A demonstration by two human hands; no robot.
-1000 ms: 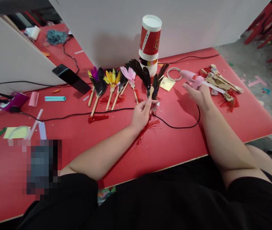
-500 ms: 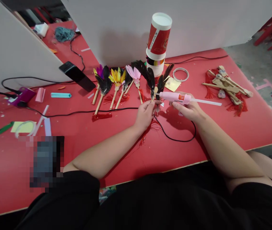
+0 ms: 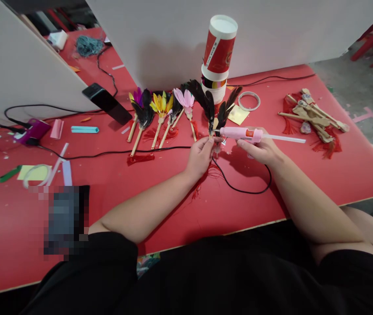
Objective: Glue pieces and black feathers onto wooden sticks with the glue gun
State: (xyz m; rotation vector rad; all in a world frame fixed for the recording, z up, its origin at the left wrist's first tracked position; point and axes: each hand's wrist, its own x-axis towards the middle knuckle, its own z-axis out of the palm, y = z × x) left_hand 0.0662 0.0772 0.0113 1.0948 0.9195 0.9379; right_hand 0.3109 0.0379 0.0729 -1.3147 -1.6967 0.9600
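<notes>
My left hand [image 3: 200,156] pinches the stem of a black feather ornament [image 3: 210,107] that has a red tassel [image 3: 206,175] trailing under my wrist. My right hand [image 3: 261,149] grips a pink glue gun [image 3: 240,133] with a clear glue stick poking out of its back. The gun's nozzle points left and meets the ornament's stem right at my left fingertips. A black cord [image 3: 245,189] loops from the gun across the red table [image 3: 337,170].
A row of finished feather ornaments [image 3: 160,111] lies left of my hands. A red and white tube [image 3: 219,52] stands behind them. Wooden sticks with red tassels [image 3: 314,120] are piled at the right. A tape ring [image 3: 249,101], a phone [image 3: 106,103] and a purple device [image 3: 30,131] lie around.
My right hand has brought the glue gun from the far right down to the ornament's stem. My left hand has kept its pinch on the stem.
</notes>
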